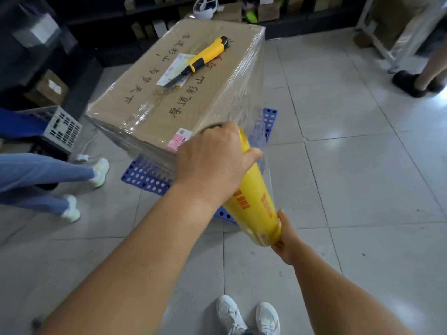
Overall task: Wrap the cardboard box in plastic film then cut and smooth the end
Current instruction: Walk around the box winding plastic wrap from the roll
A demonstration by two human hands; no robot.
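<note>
A large cardboard box (150,93) with black handwriting stands on a blue perforated pallet (145,176). Clear plastic film (244,93) is stretched over its near and right sides. A yellow utility knife (205,55) lies on the box top, blade extended over a paper label. I hold a yellow roll of film (254,204) tilted beside the box's near right corner. My left hand (212,163) grips the roll's upper end. My right hand (286,235) grips its lower end, fingers partly hidden behind the roll. Film runs from the roll to the box.
A person's legs in blue jeans and white shoes (99,172) stand at the left beside a grey crate (63,128). Another person's foot in a dark shoe (408,84) is at the right. Dark shelves with boxes (229,10) line the back. My white shoes (249,315) are on the tiled floor.
</note>
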